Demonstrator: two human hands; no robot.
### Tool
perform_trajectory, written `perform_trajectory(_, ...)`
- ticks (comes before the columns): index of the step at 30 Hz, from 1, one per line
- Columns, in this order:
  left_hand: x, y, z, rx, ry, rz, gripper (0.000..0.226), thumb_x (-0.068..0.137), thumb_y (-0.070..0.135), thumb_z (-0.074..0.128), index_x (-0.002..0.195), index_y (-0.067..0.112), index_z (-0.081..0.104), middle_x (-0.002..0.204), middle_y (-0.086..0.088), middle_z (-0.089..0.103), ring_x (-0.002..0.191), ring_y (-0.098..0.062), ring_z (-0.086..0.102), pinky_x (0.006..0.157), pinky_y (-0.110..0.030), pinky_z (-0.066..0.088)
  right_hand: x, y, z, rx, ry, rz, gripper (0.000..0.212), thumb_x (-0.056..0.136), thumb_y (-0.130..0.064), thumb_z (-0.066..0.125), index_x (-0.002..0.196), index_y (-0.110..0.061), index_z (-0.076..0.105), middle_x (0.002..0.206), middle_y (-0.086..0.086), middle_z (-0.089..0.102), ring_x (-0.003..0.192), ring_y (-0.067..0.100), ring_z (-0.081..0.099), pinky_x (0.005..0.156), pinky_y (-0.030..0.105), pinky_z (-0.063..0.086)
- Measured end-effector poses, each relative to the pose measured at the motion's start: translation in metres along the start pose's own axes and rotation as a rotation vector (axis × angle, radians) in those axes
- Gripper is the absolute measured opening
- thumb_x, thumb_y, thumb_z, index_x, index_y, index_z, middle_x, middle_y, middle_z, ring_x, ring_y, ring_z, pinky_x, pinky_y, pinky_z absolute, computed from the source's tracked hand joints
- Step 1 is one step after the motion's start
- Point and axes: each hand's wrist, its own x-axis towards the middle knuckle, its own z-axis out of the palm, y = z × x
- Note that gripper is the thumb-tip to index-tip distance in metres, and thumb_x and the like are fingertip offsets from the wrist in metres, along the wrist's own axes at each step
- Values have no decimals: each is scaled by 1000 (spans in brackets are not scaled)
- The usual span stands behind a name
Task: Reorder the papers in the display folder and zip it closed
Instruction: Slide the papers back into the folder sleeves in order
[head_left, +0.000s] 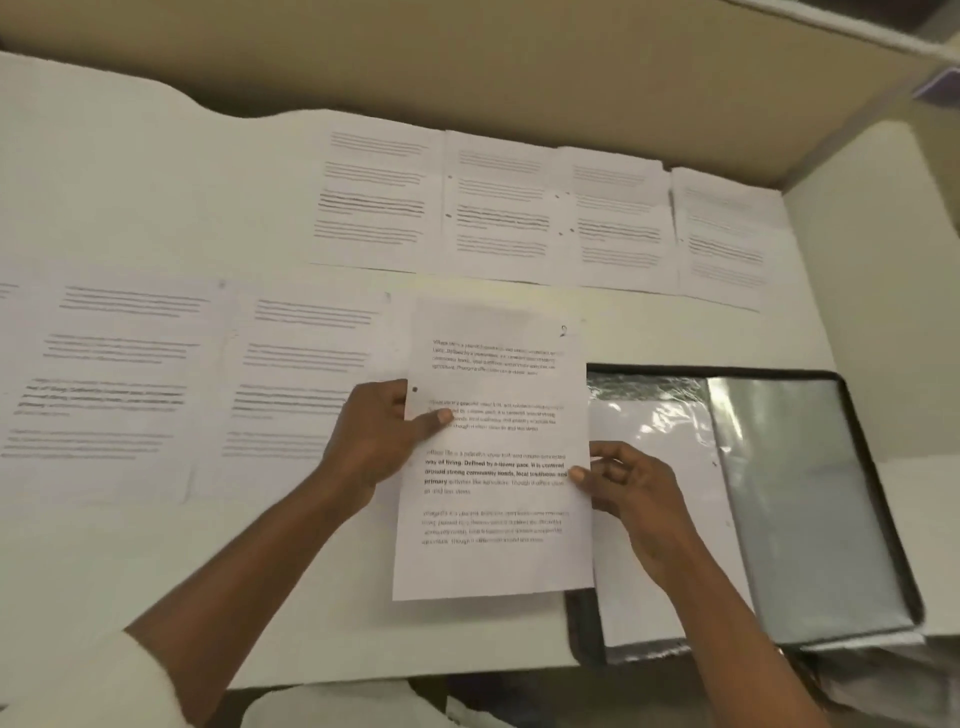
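Sheet (493, 452) pinched at its left edge by the left grip (379, 441) and at its right edge by the right grip (634, 488), raised beside the open folder (880, 499). Step: reordering. Next move probably requires feeding it squarely into a sleeve (800, 519).

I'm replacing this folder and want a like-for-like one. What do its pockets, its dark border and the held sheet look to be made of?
The pockets look like clear glossy plastic film: they glare and wrinkle. The dark border seems matte black fabric or vinyl; too blurred to tell. The held sheet is matte white paper with printed text.
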Motion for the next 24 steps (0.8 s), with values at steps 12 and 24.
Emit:
perform_trajectory(12, -88, -43, 189, 100, 55, -2, 21, 93, 30, 81, 113, 24, 80, 96, 18, 81, 84, -3, 78, 76, -29, 60, -30, 77, -194, 20, 45, 43, 32, 80, 4, 85, 110, -5, 74, 96, 22, 78, 89, 26, 78, 77, 31, 63)
perform_trajectory(24, -78, -31, 260, 133, 19, 5, 33, 90, 28, 85, 121, 21, 77, 102, 5, 83, 89, -19, 81, 86, -50, 66, 12, 49, -262, -66, 88, -22, 46, 79, -6, 90, 119, -10, 69, 97, 13, 80, 90, 27, 77, 76, 35, 64)
